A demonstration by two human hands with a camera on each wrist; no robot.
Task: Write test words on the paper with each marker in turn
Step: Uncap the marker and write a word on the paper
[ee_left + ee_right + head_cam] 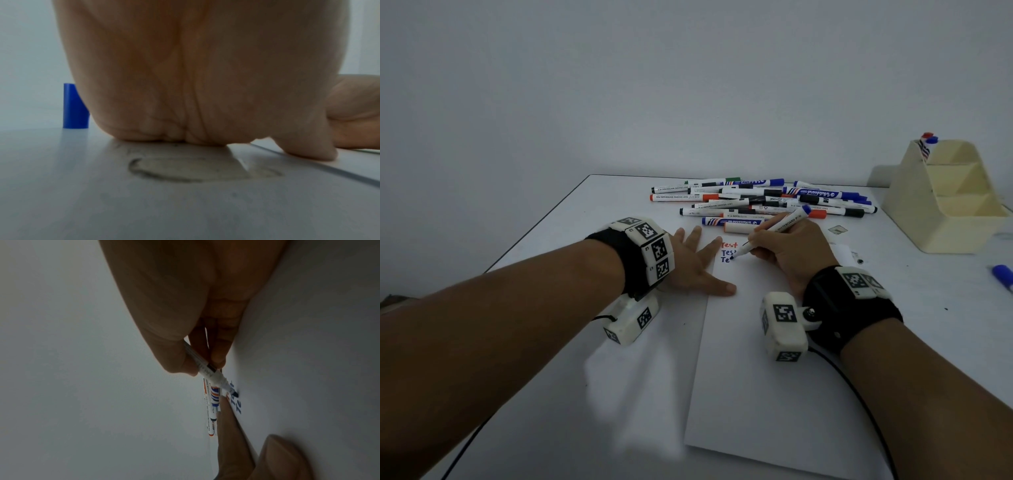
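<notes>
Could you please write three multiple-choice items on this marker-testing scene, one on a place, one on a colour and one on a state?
1. Where does the left hand rest?
A. Flat on the left edge of the paper
B. Inside the cream organiser
C. On the marker pile

2. What colour is the top word on the paper?
A. Green
B. Red
C. Black

3. How far along is the third line?
A. Not begun
B. A full word
C. Partly written

Answers:
1 A, the fingers lie spread over the sheet's edge.
2 B, the top word is red, above blue writing.
3 C, only "Te" shows, with the tip of the marker in the right hand at the line's end.
</notes>
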